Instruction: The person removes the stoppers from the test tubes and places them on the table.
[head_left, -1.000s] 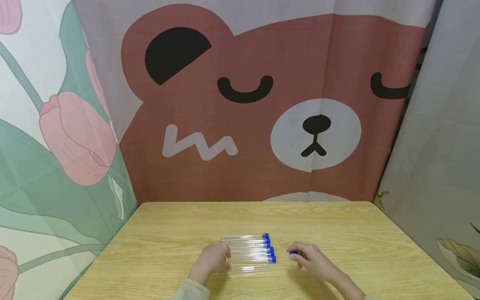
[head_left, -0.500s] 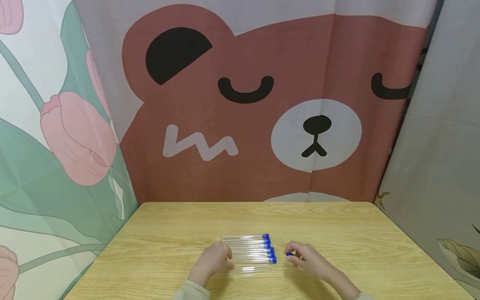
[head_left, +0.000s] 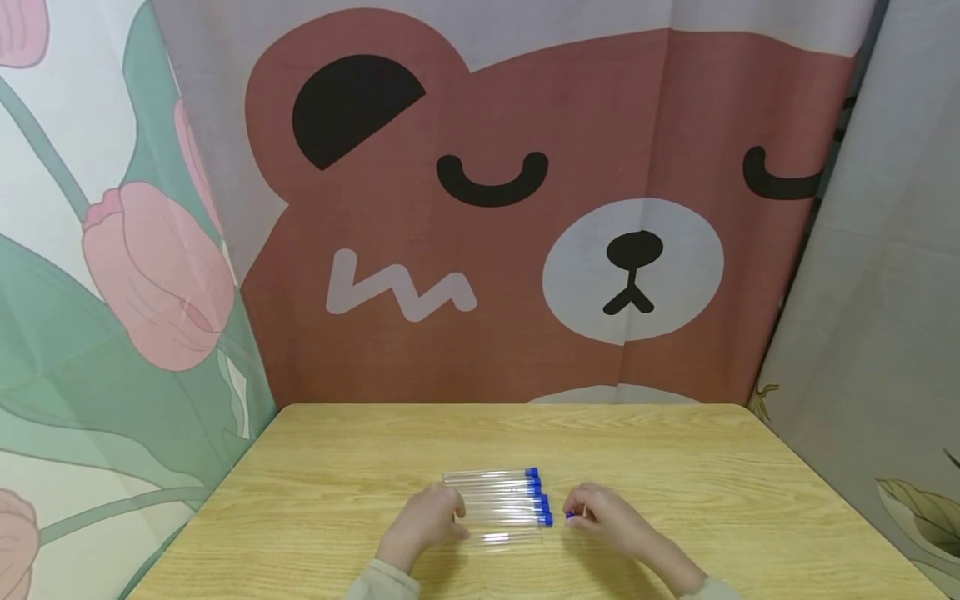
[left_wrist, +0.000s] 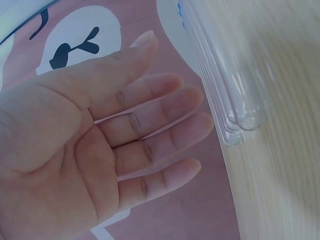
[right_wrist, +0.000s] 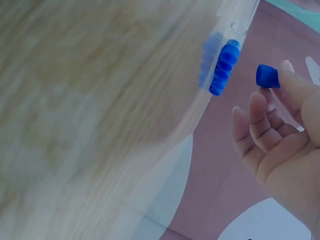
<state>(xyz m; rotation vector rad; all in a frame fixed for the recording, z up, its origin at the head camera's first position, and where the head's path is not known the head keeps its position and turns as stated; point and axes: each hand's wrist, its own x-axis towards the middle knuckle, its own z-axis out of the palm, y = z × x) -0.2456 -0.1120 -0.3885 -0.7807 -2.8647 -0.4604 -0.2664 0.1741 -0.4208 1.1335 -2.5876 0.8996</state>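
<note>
Several clear test tubes (head_left: 491,497) with blue caps lie side by side on the table, caps toward the right. Nearer the person lies an uncapped clear tube (head_left: 504,540); its open end (right_wrist: 239,28) shows in the right wrist view. Between thumb and fingertips, my right hand (head_left: 611,521) pinches a loose blue cap (right_wrist: 267,76), just right of the capped row. My left hand (head_left: 423,518) is at the tubes' left ends. The left wrist view shows its fingers (left_wrist: 165,107) loosely extended beside the rounded tube ends (left_wrist: 247,120), with nothing in the palm.
The light wooden table (head_left: 352,450) runs back to a curtain (head_left: 495,358) printed with a sleeping bear. A flower-printed curtain (head_left: 60,350) hangs on the left, and a pale one (head_left: 862,333) on the right.
My right hand has moved left and slightly toward the person with the blue cap, closer to the tubes. The left hand and the tubes have stayed nearly still.
</note>
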